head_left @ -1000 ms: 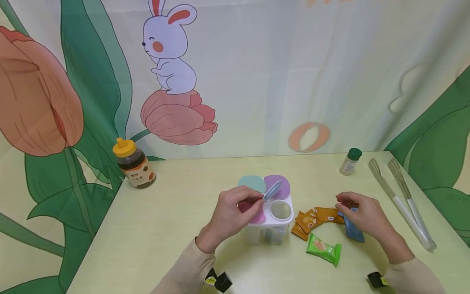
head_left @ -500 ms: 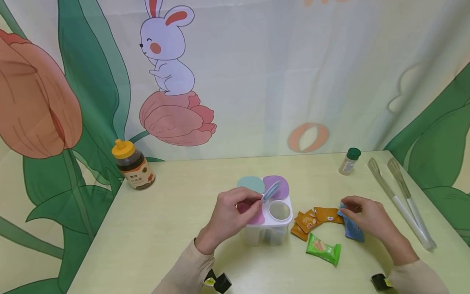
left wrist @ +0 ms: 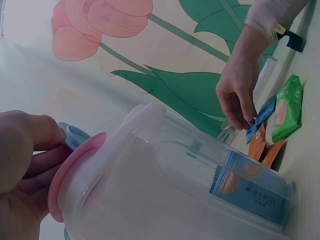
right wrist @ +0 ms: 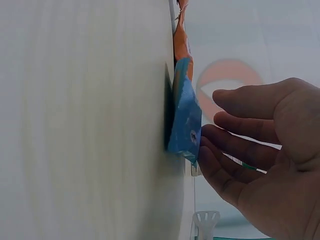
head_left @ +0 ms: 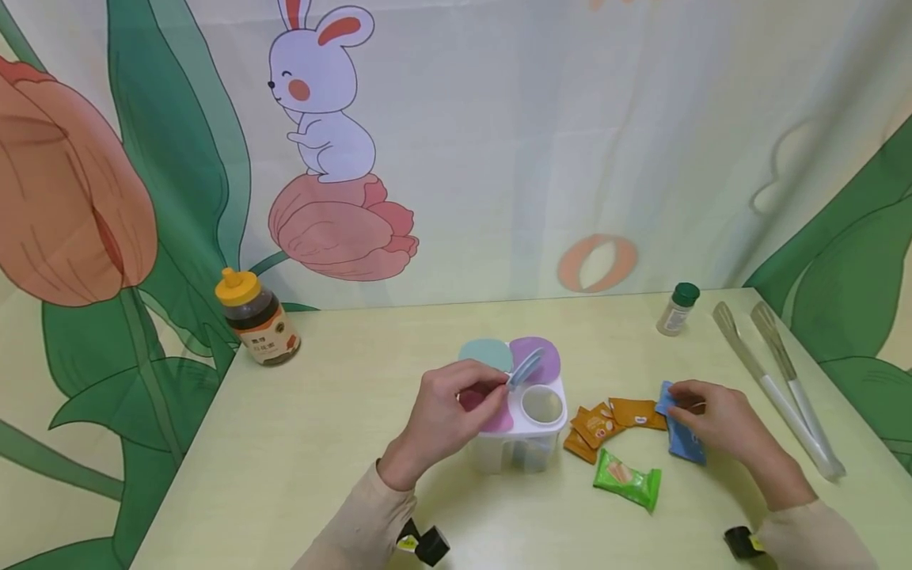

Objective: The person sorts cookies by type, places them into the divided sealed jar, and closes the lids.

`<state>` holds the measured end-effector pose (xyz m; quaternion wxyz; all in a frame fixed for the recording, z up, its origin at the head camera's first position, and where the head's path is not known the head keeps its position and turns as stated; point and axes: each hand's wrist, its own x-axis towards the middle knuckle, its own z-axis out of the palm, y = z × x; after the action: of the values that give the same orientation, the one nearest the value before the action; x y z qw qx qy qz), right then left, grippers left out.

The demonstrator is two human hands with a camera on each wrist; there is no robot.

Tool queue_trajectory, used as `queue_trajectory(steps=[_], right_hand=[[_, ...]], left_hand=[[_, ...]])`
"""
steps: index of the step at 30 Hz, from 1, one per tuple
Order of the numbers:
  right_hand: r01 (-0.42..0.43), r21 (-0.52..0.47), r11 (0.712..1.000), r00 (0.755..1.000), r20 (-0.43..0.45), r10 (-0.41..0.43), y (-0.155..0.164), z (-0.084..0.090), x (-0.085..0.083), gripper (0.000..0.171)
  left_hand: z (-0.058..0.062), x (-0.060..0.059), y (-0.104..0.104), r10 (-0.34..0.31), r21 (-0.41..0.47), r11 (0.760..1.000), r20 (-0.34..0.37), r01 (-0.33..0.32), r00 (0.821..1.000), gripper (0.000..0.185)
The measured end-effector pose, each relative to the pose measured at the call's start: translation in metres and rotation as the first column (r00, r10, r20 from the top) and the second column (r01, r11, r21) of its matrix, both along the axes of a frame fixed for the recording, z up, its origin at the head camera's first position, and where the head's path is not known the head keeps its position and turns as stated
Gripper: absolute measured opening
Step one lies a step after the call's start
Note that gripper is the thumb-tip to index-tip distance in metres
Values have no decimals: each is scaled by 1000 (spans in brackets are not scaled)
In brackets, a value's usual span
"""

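The left hand (head_left: 445,404) holds up the blue flip lid (head_left: 526,369) of a clear four-compartment container (head_left: 518,423), its grip a narrow pinch of thumb and fingers, so that one round opening (head_left: 542,404) stands uncovered. The left wrist view shows a blue packet already inside (left wrist: 250,192). The right hand (head_left: 716,418) bends over a blue snack packet (head_left: 682,431) lying on the tabletop (head_left: 356,467); the right wrist view shows the fingertips (right wrist: 212,160) touching the packet's raised edge, the grip half-closed but not yet firmly around it.

To do the step well, the fingers should probably slide under the lifted edge and pinch the packet near one end, so that it can enter the opening narrow end first; the lid wants holding fully back.

Orange packets (head_left: 606,423) and a green packet (head_left: 627,479) lie between container and right hand. Farther off stand a honey bottle (head_left: 258,318) and a green-capped shaker (head_left: 678,309), with clear tongs (head_left: 780,392) at the right edge. A curtain printed with a rabbit (head_left: 321,103), tulips and leaves encloses the pale yellow-green tabletop.
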<state>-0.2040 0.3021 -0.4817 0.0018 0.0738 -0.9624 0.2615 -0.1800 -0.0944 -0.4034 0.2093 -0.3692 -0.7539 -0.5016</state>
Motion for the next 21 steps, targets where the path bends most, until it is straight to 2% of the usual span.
queue_trajectory(steps=[5,14,21], right_hand=[[-10,29,1000,999,31,9,3,1,-1,37],[-86,61,994,993,87,80,11,4,-1,40],[-89,76,993,991,107,80,12,-1,-1,30]], left_hand=[[1,0,0,3,-4,1000,-2,-3,1000,9],[1,0,0,3,1,1000,4,-3,1000,8],[1,1,0,2,-1,1000,7,-2,1000,8]])
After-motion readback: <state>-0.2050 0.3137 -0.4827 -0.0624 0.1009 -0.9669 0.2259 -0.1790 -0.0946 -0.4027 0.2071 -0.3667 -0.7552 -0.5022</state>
